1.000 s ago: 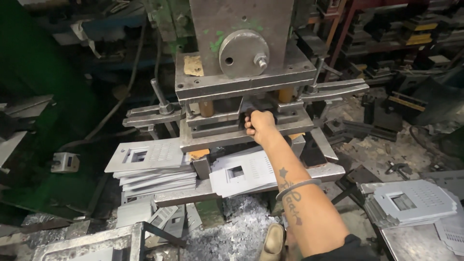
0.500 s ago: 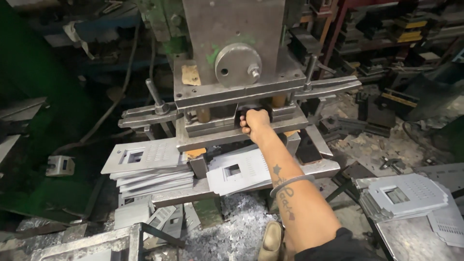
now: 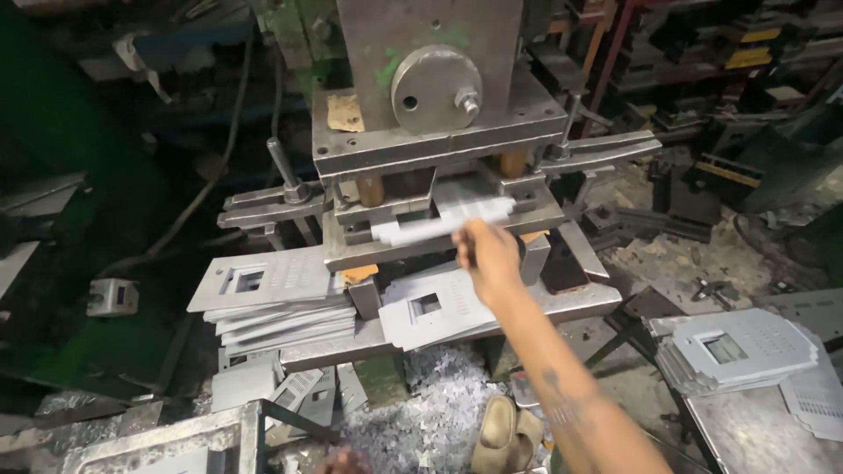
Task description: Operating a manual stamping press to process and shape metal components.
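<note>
- Right hand [image 3: 488,254] is pinched shut on a punched metal sheet [image 3: 443,219], blurred, lying half inside the press [image 3: 439,132] die opening.
- Half a second ago that hand was deep in the die; now it is drawn back with the sheet.
- Left hand is out of view.
- Sheet stack [image 3: 281,298] sits left; another sheet [image 3: 430,307] lies just below the hand.

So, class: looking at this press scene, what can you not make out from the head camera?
- Sheet in right hand: motion-blurred, its cut-outs unreadable.
- Die opening of the press: in shadow under the top plate.
- Left hand: only a sliver at the bottom edge; grip unclear.
</note>
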